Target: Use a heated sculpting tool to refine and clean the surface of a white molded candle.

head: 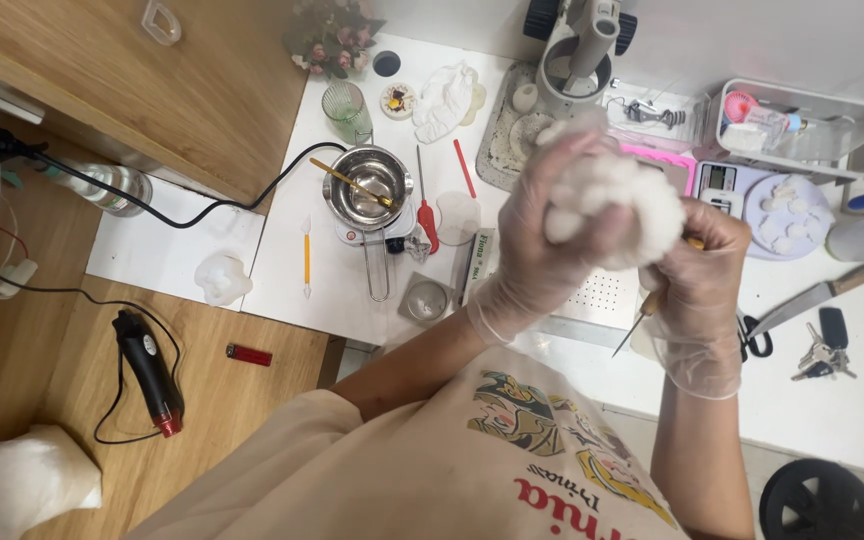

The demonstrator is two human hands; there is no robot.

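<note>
Two gloved hands are raised above a white table. A lumpy white piece is clasped by the left hand, fingers closed around it. A thin pick is gripped by the right hand, just below the piece. A steel pot, a lighter and a heat gun are set well to the left.

Both forearms are raised from the lower edge of the view and brought together above the bench. The left hand, sheathed in a thin translucent glove, is held with fingers curled closed in a grip, its wrist bent upward. The right hand, likewise gloved, is closed in a fist-like grip just beside the left, its bare forearm held nearly vertical.
</note>
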